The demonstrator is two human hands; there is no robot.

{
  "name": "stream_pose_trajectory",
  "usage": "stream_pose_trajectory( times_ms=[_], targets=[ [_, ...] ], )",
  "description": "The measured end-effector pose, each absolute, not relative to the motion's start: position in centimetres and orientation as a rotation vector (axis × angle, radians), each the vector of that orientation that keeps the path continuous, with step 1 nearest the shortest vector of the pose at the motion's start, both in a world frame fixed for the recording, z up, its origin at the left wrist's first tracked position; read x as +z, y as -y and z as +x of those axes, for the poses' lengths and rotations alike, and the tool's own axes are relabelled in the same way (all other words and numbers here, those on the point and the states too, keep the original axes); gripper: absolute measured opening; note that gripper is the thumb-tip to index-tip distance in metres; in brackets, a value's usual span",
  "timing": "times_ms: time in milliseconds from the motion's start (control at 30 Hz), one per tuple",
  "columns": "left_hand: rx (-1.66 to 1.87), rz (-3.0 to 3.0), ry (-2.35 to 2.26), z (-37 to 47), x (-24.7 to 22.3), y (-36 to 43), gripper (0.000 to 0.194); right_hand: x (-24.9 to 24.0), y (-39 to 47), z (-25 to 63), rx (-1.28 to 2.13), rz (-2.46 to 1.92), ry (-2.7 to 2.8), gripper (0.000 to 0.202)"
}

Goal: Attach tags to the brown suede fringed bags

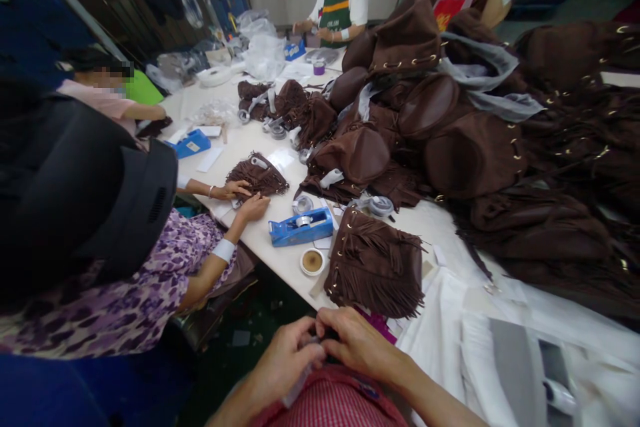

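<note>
Close to my body, just off the table's near edge, my left hand and my right hand meet with curled fingers. A thin whitish, see-through piece hangs beneath my left fingers; its kind is unclear. What my right fingertips pinch, if anything, is hidden. Just beyond my hands a brown fringed bag with gold eyelets lies on the table. To its left are a small round tub of brownish stuff and a blue tape dispenser.
A large heap of brown bags covers the table's right side. White wrapping material lies at the near right. On my left a co-worker in a black visor handles a fringed bag. Other people stand or sit farther back.
</note>
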State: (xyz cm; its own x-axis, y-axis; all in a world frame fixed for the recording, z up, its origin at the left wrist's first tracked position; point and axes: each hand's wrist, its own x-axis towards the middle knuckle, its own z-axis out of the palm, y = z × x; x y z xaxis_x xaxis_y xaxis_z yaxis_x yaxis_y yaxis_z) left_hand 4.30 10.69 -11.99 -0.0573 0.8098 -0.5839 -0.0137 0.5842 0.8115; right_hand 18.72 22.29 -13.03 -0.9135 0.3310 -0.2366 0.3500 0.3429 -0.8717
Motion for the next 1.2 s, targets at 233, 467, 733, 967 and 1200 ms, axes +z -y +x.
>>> stream_pose_trajectory(
  times_ms=[233, 467, 733, 967, 1200],
  targets=[
    [0.767, 0.4, -1.384, 4.9, -13.6, -11.2, 0.074, -13.0, -23.4, 18.9, -1.883, 0.498, -2.515, 0.048],
    [0.847, 0.231, -1.269, 4.8, -13.2, -12.0, 0.116, -14.4, -24.1, 18.4, -1.942, 0.385, -2.466, 0.019],
    [0.587, 0.573, -1.337, 1.8, -11.3, -11.7, 0.036, -14.1, -24.9, 18.1, -1.909, 0.415, -2.457, 0.017],
    [0.605, 0.445, -1.372, 1.9, -11.9, -10.4, 0.037, -14.8, -26.0, 19.5, -1.565, 0.286, -2.529, 0.015],
    [0.556, 0.405, -1.359, 2.1, -11.5, -10.7, 0.036, -14.8, -26.4, 19.9, -1.418, 0.298, -2.567, 0.021]
  ],
)
